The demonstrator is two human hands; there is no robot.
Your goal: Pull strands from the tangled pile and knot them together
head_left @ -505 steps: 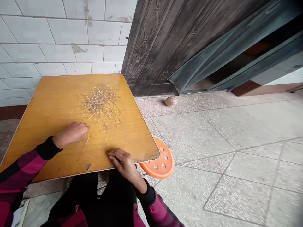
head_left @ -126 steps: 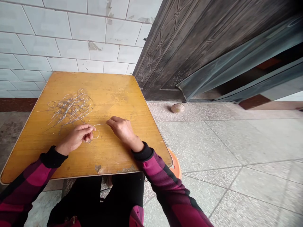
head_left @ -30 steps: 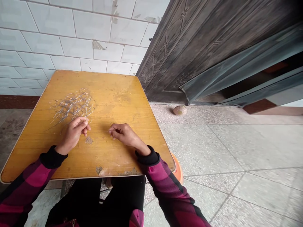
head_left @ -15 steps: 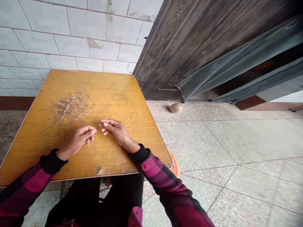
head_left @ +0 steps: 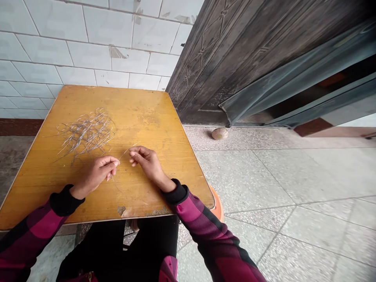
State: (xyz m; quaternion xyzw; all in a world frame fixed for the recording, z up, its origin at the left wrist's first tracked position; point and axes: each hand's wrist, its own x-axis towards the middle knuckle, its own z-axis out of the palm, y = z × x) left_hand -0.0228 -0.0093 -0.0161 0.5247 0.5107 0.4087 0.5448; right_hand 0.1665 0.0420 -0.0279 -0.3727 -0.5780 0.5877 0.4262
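Note:
A thin metal wire (head_left: 124, 153) is pinched between the thumb and index finger of my left hand (head_left: 99, 172), which rests low over the table. One end of it slants up to the right; a fainter length hangs below the left fingers. At the upper stretch, my right hand (head_left: 149, 162) has thumb and fingers drawn together around the wire, though the exact contact is hard to make out. Beyond my left hand lies a loose, tangled pile of silvery wires (head_left: 85, 133) on the yellow wooden table (head_left: 164, 172).
White wall tiles (head_left: 108, 33) rise behind the table, whose front edge is chipped. To the right are a dark carved door (head_left: 211, 74), a hanging grey-green curtain (head_left: 264, 94) and a round stone-like object (head_left: 219, 133) on the floor. An orange stool edge (head_left: 217, 205) shows beneath the table's right corner.
My right hand has shifted slightly to the right, away from the left. The wire between the hands now shows clearly. My left hand stays nearly still.

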